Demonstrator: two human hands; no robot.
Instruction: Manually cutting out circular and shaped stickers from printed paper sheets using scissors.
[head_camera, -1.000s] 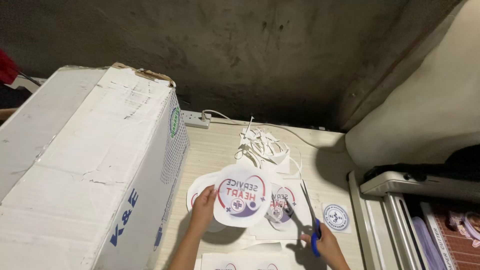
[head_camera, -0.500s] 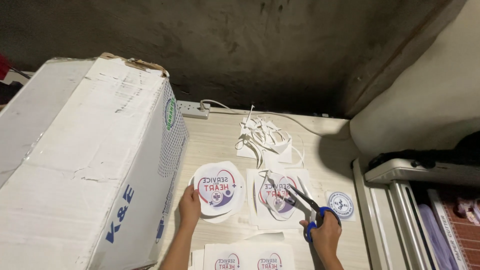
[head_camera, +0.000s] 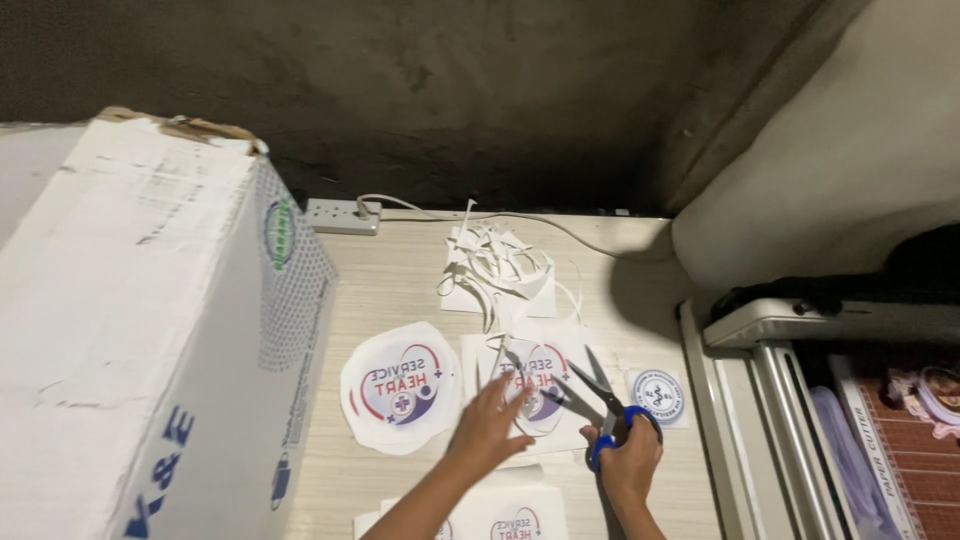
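On the bench (head_camera: 400, 270), the left hand (head_camera: 492, 425) is lying open-fingered on an uncut printed sheet (head_camera: 535, 385), gripping nothing, while the right hand (head_camera: 628, 465) is closing its grip around blue-handled scissors (head_camera: 600, 405), blades parted, beside a cut-out round sticker (head_camera: 400, 388).

Both forearms rise from the lower edge of the head view, side by side. The left hand (head_camera: 490, 425) lies flat with fingers spread forward, palm down, wrist roughly straight. The right hand (head_camera: 628, 462) sits just to its right, curled closed with thumb and fingers through the handles of the scissors (head_camera: 590, 400); the exact finger placement is probably hidden by the knuckles.
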